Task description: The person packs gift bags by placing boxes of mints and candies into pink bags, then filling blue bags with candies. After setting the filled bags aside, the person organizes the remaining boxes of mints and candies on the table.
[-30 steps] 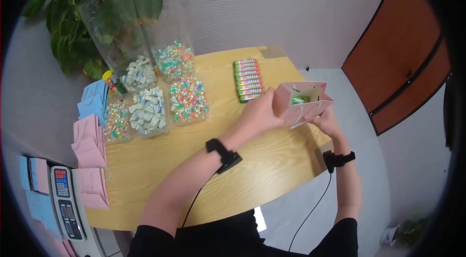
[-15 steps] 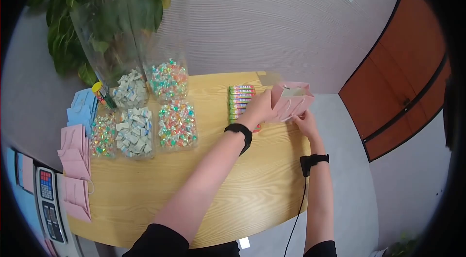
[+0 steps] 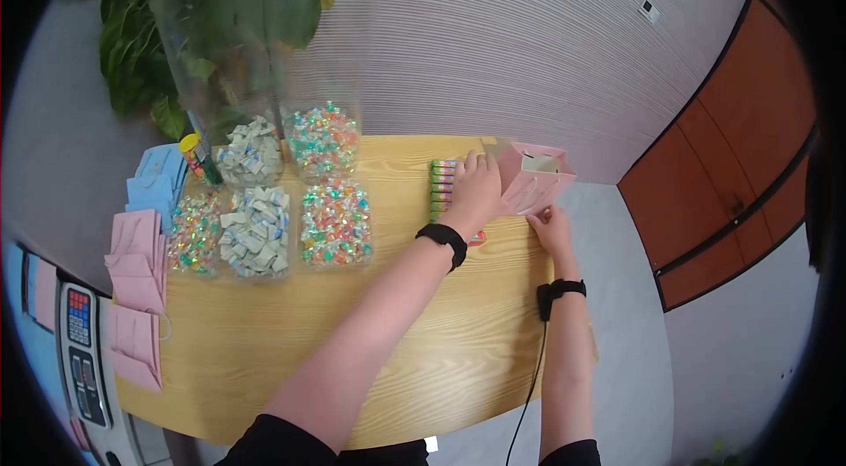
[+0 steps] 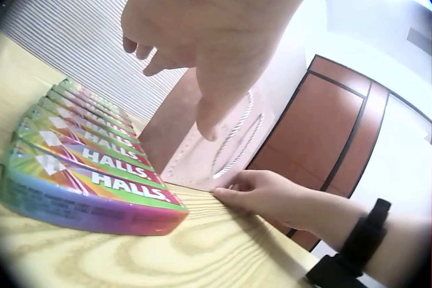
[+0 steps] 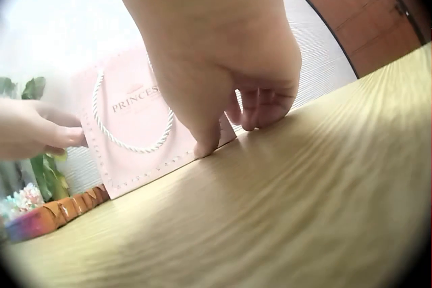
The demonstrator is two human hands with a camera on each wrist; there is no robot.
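Note:
A pink paper gift bag (image 3: 527,195) with white rope handles stands upright on the table's right end. "PRINCES" shows on its front in the right wrist view. My left hand (image 3: 478,191) is at the bag's left side, fingers extended and thumb toward its front, above a row of Halls candy sticks (image 4: 94,153). At the bag's lower right corner is my right hand (image 5: 229,79), loosely bent. Its thumb tip is right at the front bottom edge, and the other fingertips reach the tabletop beside the corner.
Clear tubs of wrapped candies (image 3: 337,224) and pale packets (image 3: 256,233) stand left of centre. Pink bags (image 3: 137,259) and blue bags (image 3: 159,175) line the left edge, beside a scale (image 3: 84,360). A yellow-capped tube (image 3: 199,159) stands behind; a wall rises at the back.
The pink gift bag, held tilted in both hands a second ago, has come down upright onto the table. My left hand's fingers have straightened; the head view has shifted.

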